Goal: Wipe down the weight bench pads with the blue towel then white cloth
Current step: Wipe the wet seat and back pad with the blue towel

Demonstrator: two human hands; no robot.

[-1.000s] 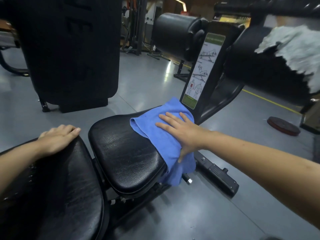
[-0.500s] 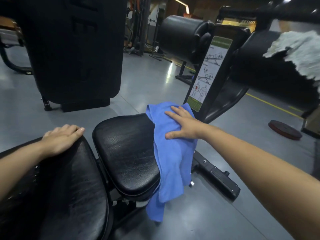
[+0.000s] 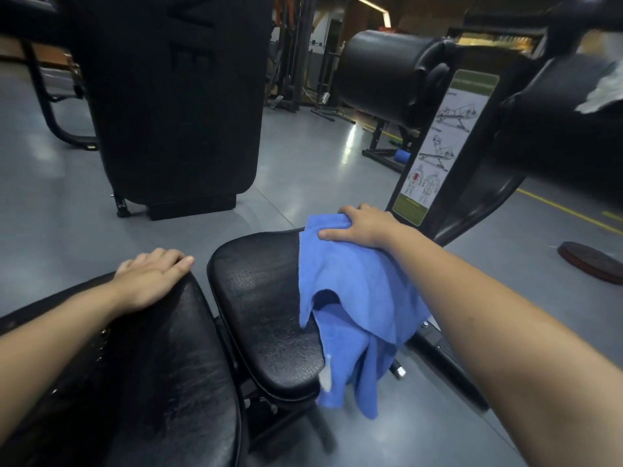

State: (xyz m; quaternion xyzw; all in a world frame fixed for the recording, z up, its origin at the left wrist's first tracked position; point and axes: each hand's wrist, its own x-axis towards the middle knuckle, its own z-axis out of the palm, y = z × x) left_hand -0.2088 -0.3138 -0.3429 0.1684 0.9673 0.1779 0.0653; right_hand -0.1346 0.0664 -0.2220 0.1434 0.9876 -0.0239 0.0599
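A black seat pad (image 3: 263, 298) lies in the middle of the head view. The blue towel (image 3: 357, 298) drapes over its far right corner and hangs down its right side. My right hand (image 3: 364, 227) grips the towel's top at that far corner, fingers curled over the pad's edge. My left hand (image 3: 151, 281) rests flat on the far end of the longer back pad (image 3: 161, 382) at lower left. The white cloth (image 3: 603, 92) lies on a black roller pad (image 3: 556, 136) at the upper right edge.
A tall black machine (image 3: 175, 96) stands on the grey floor beyond the bench. A second roller pad (image 3: 381, 72) and an upright with an exercise chart (image 3: 441, 146) rise behind my right hand. A weight plate (image 3: 590, 261) lies on the floor at right.
My right hand slid with the towel from the middle of the seat pad to its far right corner; its fingers went from flat to curled. More towel now hangs off the side. The left hand stayed put.
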